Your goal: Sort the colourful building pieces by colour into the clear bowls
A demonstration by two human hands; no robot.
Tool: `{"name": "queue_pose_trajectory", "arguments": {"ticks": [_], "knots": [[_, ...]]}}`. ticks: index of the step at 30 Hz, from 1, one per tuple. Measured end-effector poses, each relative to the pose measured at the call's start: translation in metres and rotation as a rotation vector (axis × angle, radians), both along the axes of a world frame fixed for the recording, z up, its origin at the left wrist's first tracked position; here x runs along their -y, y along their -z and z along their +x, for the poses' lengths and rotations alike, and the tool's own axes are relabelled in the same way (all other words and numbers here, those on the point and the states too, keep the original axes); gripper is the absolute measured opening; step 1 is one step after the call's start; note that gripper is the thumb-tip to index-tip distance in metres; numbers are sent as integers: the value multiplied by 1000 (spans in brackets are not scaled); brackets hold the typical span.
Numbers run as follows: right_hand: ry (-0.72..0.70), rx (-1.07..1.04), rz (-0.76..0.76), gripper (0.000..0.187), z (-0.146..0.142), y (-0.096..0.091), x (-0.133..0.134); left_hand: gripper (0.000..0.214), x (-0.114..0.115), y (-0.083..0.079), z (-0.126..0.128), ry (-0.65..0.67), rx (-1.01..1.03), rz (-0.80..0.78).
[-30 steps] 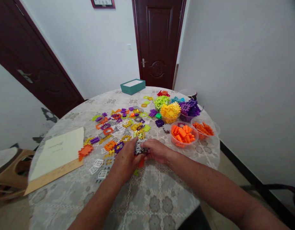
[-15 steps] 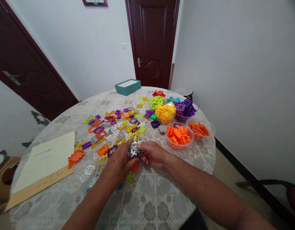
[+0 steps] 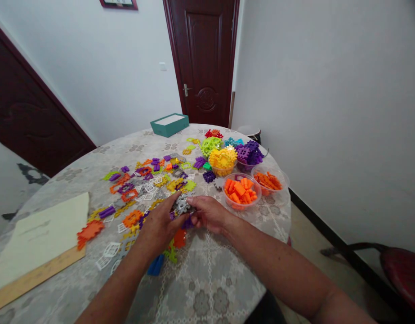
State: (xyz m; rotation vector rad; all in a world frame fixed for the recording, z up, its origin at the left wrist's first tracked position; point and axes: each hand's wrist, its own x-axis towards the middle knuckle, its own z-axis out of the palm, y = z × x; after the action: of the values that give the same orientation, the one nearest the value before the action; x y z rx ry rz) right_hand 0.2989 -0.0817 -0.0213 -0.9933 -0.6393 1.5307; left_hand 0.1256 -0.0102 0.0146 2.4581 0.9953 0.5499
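Between my two hands is a small stack of grey interlocking plastic building pieces (image 3: 182,205), held just above the tabletop. My left hand (image 3: 162,227) grips its left side, thumb below and fingers behind. From the right, my right hand (image 3: 209,213) pinches it with the thumb on top and the fingers curled underneath. Under and beside the hands lie an orange piece (image 3: 180,238), a lime green piece (image 3: 171,253) and a blue piece (image 3: 156,265). Part of the grey stack is hidden by my fingers.
Loose coloured pieces (image 3: 129,194) spread over the table's left middle. Bowls of orange blocks (image 3: 241,191), flat orange pieces (image 3: 268,181), yellow pieces (image 3: 223,159) and purple pieces (image 3: 250,152) stand right. A teal box (image 3: 170,126) sits at the back, a paper sheet (image 3: 42,234) at left.
My view has turned slightly right, so the scene sits further left. Both hands keep hold of the grey pieces, with little change in grip.
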Motion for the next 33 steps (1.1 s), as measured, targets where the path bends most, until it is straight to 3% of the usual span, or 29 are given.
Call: {"name": "queue_pose_trajectory", "arguments": {"ticks": [3, 7, 9, 11, 15, 18, 20, 25, 33], "knots": [[41, 123, -30, 42, 2, -3, 2, 63, -5, -3, 4, 15, 24, -4], [-12, 728, -2, 51, 14, -19, 18, 65, -17, -5, 15, 29, 67, 40], [-203, 957, 73, 51, 20, -31, 30, 65, -23, -5, 26, 30, 75, 77], [-479, 1019, 160, 48, 24, -41, 40, 65, -27, -5, 40, 38, 73, 107], [-981, 920, 302, 40, 16, -48, 47, 65, -29, 1, 77, 78, 50, 111], [-1228, 835, 291, 38, 2, -42, 43, 66, -31, 11, 104, 111, 28, 85], [-1282, 901, 321, 39, -6, -37, 40, 67, -33, 19, 120, 133, 18, 87], [-1259, 1042, 467, 37, -16, -26, 36, 63, -36, 34, 145, 153, -17, 115], [-1234, 1090, 577, 34, -17, -19, 37, 62, -30, 36, 164, 197, -12, 51]]}}
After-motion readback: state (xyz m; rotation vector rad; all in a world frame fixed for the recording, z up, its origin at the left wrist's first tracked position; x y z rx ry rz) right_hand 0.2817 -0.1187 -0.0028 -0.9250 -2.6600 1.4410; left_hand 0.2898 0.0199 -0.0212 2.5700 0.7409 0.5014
